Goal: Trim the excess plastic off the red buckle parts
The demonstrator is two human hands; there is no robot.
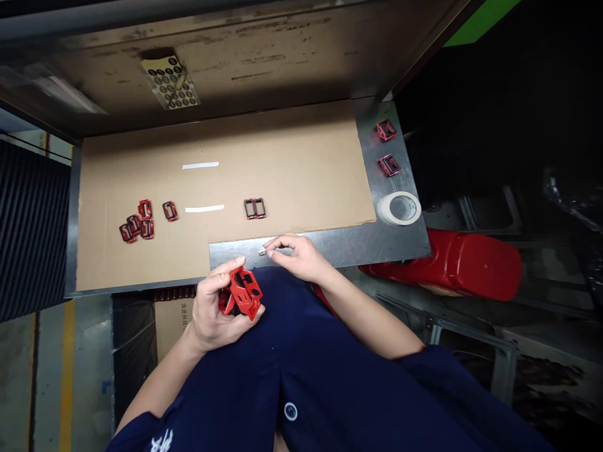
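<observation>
My left hand [214, 311] is closed around a red plastic housing [242, 293] with black openings, held just below the table's front edge. My right hand [296, 254] rests on the bare metal strip of the table [348, 245], its fingertips pinched on a tiny silver part [262, 252], likely a screw. On the cardboard sheet [292, 163] lie a pair of dark frames [255, 208] just beyond my right hand, and a cluster of several red and black frames [139, 223] at the left.
Two more red housings [387, 147] sit on the metal at the right, with a roll of white tape [400, 208] below them. A sheet of black round stickers [170, 81] lies at the back. A red stool [452, 263] stands right of the table.
</observation>
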